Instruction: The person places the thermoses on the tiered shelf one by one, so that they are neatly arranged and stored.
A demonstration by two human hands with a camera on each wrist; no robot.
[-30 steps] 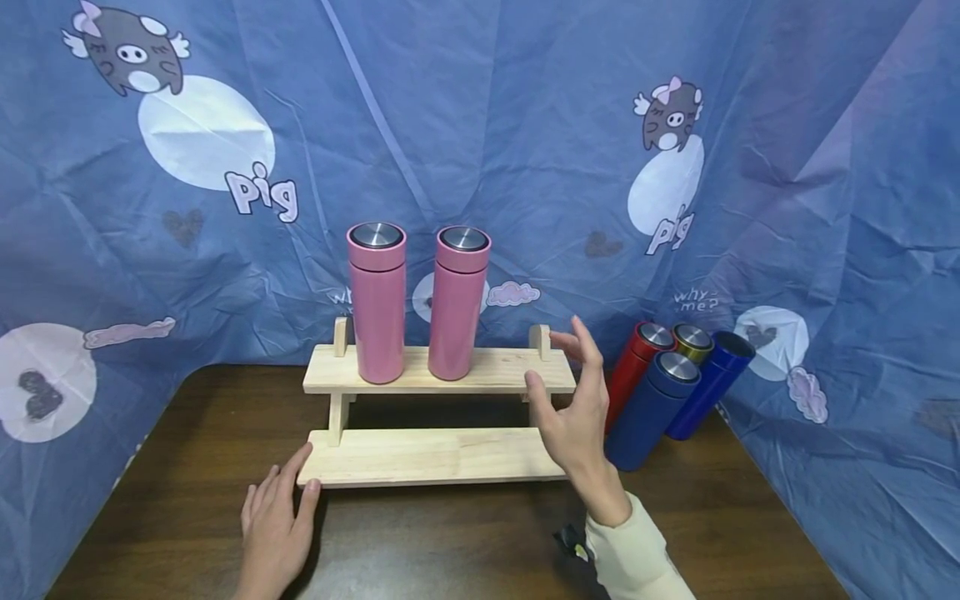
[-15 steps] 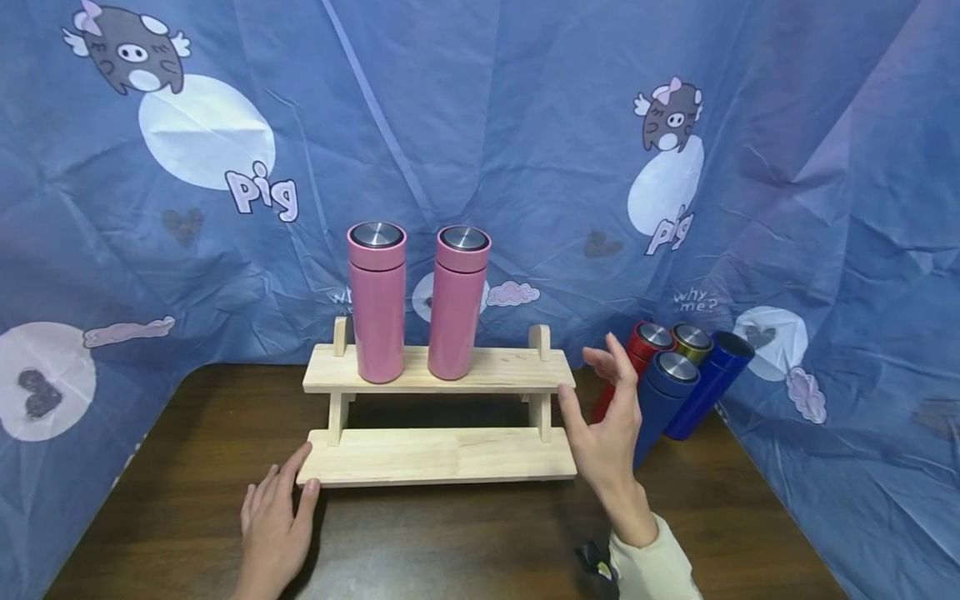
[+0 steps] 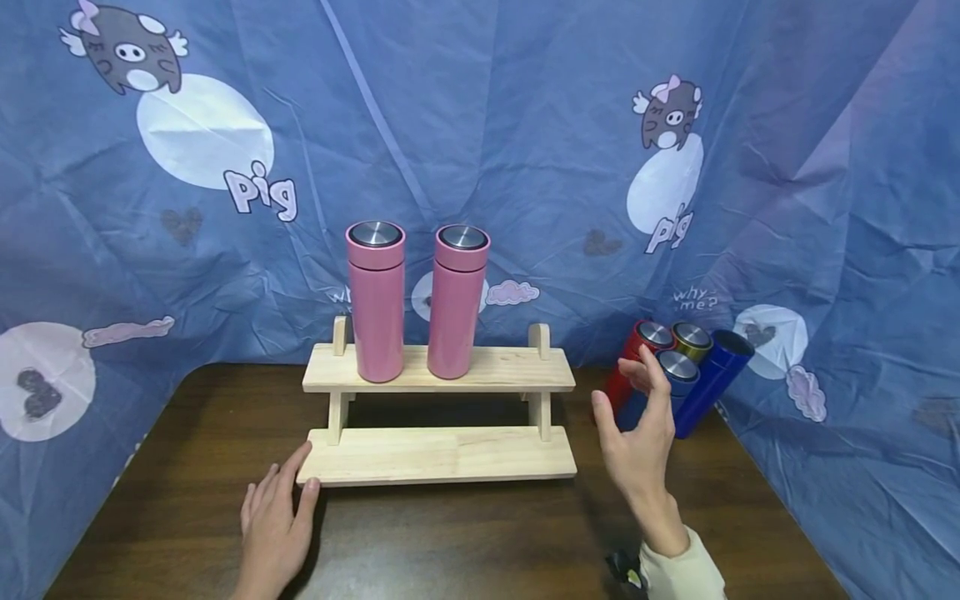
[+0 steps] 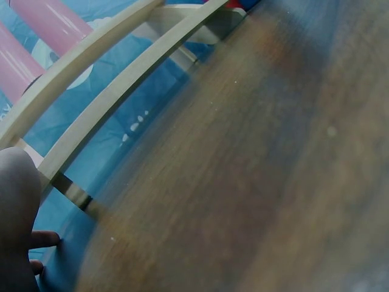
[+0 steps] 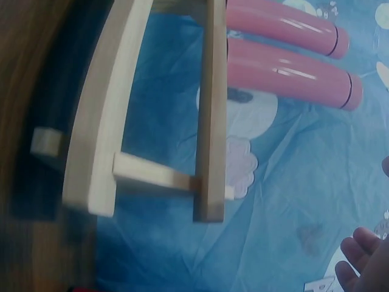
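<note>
Two pink thermos bottles, a left one [image 3: 377, 308] and a right one [image 3: 457, 312], stand upright on the upper board of a two-tier wooden rack [image 3: 442, 454]. My left hand [image 3: 276, 521] rests at the lower board's left end, its fingers and thumb touching the corner. My right hand [image 3: 637, 442] is raised at the right, thumb and fingers spread apart with nothing between them. In the head view it overlaps a dark blue thermos [image 3: 678, 371] and partly a red thermos [image 3: 618, 387]. The right wrist view shows only fingertips [image 5: 358, 249] at its edge.
Behind the dark blue thermos stand a gold-lidded thermos [image 3: 692, 337] and a shiny blue bottle [image 3: 712, 387] that leans right. A blue printed cloth [image 3: 525, 150] hangs behind and beside the brown table [image 3: 450, 542].
My right hand has moved right, from the rack's right end to in front of the bottle group. The left hand and the pink bottles have stayed in place.
</note>
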